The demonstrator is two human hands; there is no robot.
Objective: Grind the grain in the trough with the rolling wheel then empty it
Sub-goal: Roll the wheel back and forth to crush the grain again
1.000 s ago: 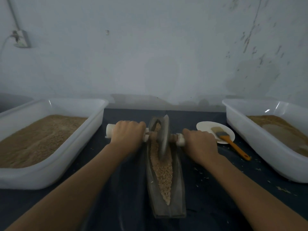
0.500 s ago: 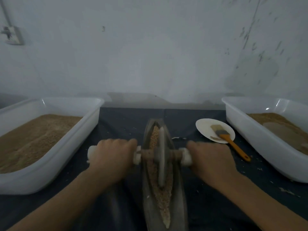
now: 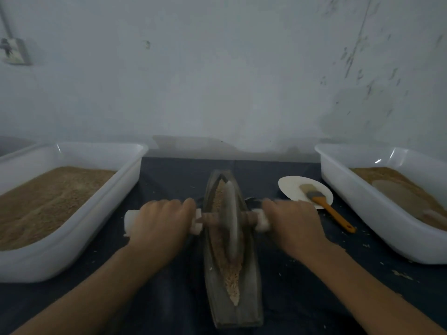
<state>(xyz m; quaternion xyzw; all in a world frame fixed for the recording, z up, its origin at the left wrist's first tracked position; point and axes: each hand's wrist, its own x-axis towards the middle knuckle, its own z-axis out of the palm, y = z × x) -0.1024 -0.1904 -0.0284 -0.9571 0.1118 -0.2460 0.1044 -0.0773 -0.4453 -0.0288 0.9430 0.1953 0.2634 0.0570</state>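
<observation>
A long boat-shaped trough lies lengthwise in the middle of the dark table, with tan grain along its groove. The thin grey rolling wheel stands upright in the groove near the trough's middle, on an axle with white handle ends. My left hand grips the left handle. My right hand grips the right handle, which it mostly hides.
A white tub full of tan grain sits at the left. Another white tub with ground material sits at the right. A small white plate with an orange-handled brush lies between trough and right tub. A wall stands behind.
The wheel rolled from the trough's far end toward me, and now sits near the middle. Both hands kept their grip on the handles.
</observation>
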